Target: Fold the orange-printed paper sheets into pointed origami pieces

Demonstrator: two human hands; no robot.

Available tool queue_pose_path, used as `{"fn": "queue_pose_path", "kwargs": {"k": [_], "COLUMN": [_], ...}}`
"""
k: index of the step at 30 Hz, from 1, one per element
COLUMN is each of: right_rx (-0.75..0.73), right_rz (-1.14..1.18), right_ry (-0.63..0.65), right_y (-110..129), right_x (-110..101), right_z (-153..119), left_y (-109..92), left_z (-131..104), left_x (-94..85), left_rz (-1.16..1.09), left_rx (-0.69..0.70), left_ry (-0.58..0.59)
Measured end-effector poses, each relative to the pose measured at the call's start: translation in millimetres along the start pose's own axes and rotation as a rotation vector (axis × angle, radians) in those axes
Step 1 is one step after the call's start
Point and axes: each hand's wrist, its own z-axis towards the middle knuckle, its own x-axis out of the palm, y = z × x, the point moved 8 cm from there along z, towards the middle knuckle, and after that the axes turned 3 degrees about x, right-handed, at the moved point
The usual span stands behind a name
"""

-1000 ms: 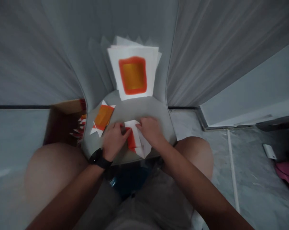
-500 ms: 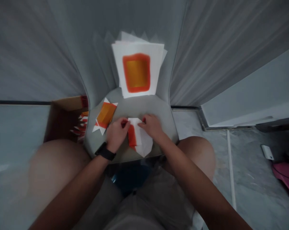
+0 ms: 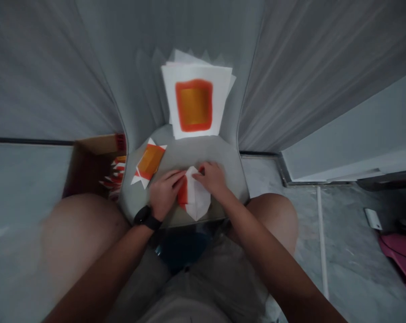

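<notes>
A partly folded sheet of white paper with a red-orange patch (image 3: 196, 197) lies on the chair seat, pointed at its top and bottom ends. At its upper left edge, my left hand (image 3: 165, 190) has its fingers drawn together on the paper. My right hand (image 3: 212, 178) pinches the upper right edge with thumb and forefinger; the exact grip is partly hidden. Left of my left hand rests a finished-looking folded paper piece (image 3: 150, 160), orange and red with white pointed corners.
A stack of white sheets with a red and orange square (image 3: 219, 103) leans on the grey chair's backrest (image 3: 129, 27). Left of the seat, a cardboard box (image 3: 85, 166) holds several folded paper pieces (image 3: 117, 172). On the floor at right are a white object (image 3: 373, 219) and a pink item (image 3: 399, 258).
The paper's upper left corner has been folded in, so its flat top now forms a point. My left fingers have straightened and moved along the left edge.
</notes>
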Motion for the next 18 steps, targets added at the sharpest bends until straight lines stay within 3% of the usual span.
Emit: {"fn": "queue_pose_path", "kwargs": {"k": [11, 15, 18], "right_rx": [-0.037, -0.157, -0.354], "right_rz": [-0.020, 0.097, 0.060], "right_ry": [0.059, 0.080, 0.060], "right_y": [0.9, 2.9, 16.0], "right_x": [-4.5, -4.7, -4.6], "right_z": [5.5, 16.5, 23.8], "left_y": [-2.1, -1.3, -2.6], "left_z": [-7.8, -6.8, -6.3], "left_x": [16.3, 16.6, 16.0], "left_rz": [0.109, 0.111, 0.098], "left_rx": [0.217, 0.231, 0.238], "left_ry": [0.068, 0.065, 0.053]}}
